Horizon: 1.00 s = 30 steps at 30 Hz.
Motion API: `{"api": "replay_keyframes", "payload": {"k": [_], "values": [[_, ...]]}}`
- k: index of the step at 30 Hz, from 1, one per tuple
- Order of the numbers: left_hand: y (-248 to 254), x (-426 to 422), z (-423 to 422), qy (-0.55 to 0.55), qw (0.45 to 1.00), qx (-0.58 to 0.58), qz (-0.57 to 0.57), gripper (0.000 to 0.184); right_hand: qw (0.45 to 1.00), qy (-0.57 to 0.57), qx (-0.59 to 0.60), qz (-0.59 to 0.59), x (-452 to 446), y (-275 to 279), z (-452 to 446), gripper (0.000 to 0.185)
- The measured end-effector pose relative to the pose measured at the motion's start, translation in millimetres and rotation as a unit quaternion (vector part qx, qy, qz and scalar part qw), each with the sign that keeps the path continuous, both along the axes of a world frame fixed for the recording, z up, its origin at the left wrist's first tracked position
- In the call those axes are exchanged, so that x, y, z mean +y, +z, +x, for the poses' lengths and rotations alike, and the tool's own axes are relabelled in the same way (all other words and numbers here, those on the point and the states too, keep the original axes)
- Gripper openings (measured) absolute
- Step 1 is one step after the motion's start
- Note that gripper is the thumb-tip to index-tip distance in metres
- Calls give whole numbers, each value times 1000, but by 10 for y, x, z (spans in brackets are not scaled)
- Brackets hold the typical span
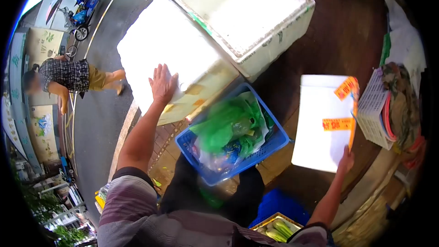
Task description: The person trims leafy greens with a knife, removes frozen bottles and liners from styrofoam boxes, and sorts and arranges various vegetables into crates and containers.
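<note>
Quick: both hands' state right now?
Left hand: open, fingers spread, palm down on the white box.
Right hand: closed, holding the white panel by its edge.

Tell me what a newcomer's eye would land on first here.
First, the bright white box left of centre, with the left hand laid on top. Next, the white panel with orange tape at the right, gripped near its lower corner by the right hand. Between them, the blue basket stands out near the middle, green plastic bag inside.

Left hand point(163, 85) lies splayed, palm down; right hand point(346, 159) grips, outstretched.
</note>
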<state>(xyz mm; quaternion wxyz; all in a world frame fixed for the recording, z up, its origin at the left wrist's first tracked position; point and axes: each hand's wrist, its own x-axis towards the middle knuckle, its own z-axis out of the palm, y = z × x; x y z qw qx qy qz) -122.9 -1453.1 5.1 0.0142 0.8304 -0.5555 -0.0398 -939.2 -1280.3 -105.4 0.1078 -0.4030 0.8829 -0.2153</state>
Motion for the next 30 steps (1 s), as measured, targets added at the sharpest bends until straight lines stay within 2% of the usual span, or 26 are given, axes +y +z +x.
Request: {"api": "replay_keyframes", "payload": {"k": [3, 6, 8, 11, 13, 14, 17, 21, 22, 23, 24, 25, 26, 28, 30], "values": [[-29, 12, 62, -7, 1000, 4, -1, 82, 995, -28, 54, -84, 385, 653, -75, 60], [-36, 10, 58, -10, 1000, 21, 12, 82, 983, -86, -29, -158, 541, 1532, -131, 54], [46, -1, 20, -10, 999, 31, 21, 82, 965, -16, 129, -227, 463, 2136, 70, 57], [124, -29, 18, -8, 998, 35, 45, 82, 957, -35, 62, -281, -190, 3248, 762, 62], [210, -17, 21, -11, 997, 58, 39, 80, 937, -128, -42, -322, -836, 3905, 1454, 59], [244, -10, 37, -14, 997, 73, 37, 80, 918, -85, -75, -380, -1127, 4018, 1595, 56], [156, 13, 122, -19, 995, 96, 13, 78, 920, 14, -35, -390, -1961, 4253, 2053, 55], [25, 4, 208, -24, 992, 124, -3, 79, 932, 134, 22, -336, -3132, 4248, 2792, 54], [15, 18, 197, -27, 991, 130, -4, 79, 941, 153, -39, -299, -3334, 4307, 3152, 55], [56, 25, 195, -24, 988, 149, -5, 80, 951, 183, 6, -248, -3653, 4158, 3076, 55], [112, 37, 211, -24, 988, 155, -8, 80, 940, 186, -97, -271, -3849, 4111, 3392, 51], [128, 31, 236, -26, 986, 163, -7, 81, 953, 204, -32, -224, -4017, 4108, 3684, 53], [152, 48, 248, -26, 985, 169, -8, 81, 940, 243, -53, -236, -4254, 3920, 3783, 56], [160, 64, 272, -30, 985, 172, -20, 82, 957, 275, -23, -89, -4715, 3626, 3893, 64], [150, 83, 288, -33, 983, 179, -19, 81, 953, 264, 146, 21, -4852, 3513, 4320, 68]]}}
